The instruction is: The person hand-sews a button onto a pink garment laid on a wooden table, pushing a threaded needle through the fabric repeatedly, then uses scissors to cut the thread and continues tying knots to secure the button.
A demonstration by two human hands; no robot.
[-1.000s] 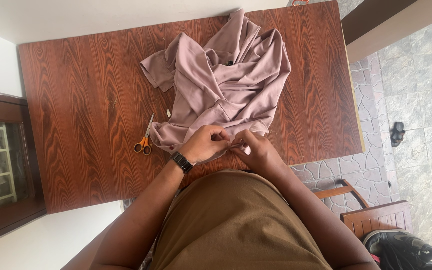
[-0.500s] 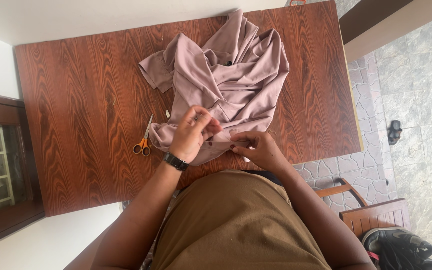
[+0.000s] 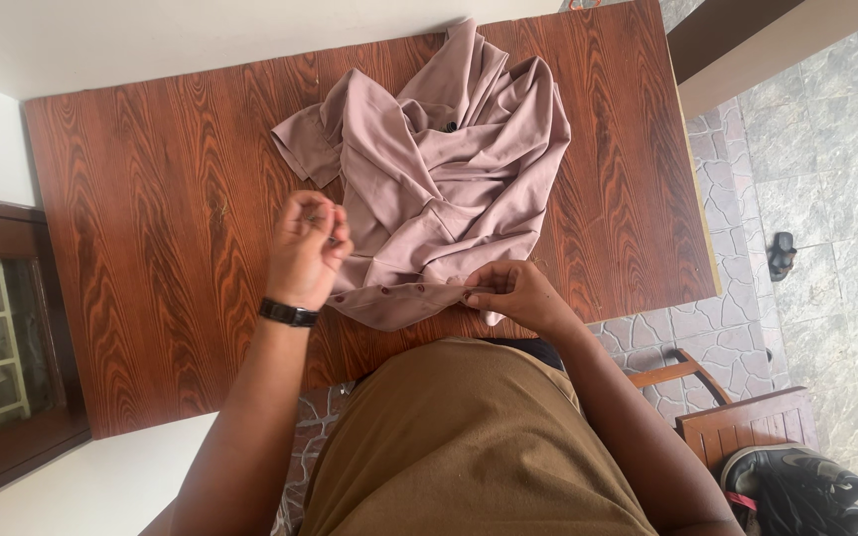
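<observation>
Mauve garment lies crumpled on the wooden surface, bulk toward the far edge, right of centre. One button-lined hem is dragged back to the near edge, just in front of the person's torso, which puts the working section within close reach while the rest stays heaped out of the way.

Right hand: grip closed, fingertips pinched on the hem at the near edge. It anchors the cloth flat against the surface and keeps that strip taut. A row of small buttons shows along the strip between the two hands.

Left hand: raised just above the surface, left of the garment, fingers drawn together at the tips as if pinching something very fine. Whatever it holds is too small to make out; I cannot tell whether it is a needle or thread. It is not touching the cloth's main bulk. A black wristwatch sits on that wrist.

The hand spacing reads like a sewing posture: one hand fixes the fabric, the other pulls away from it.

Off the surface: a wooden chair on the stone floor to the right, a dark bag on it, and a dark sandal further out on the tiles.
</observation>
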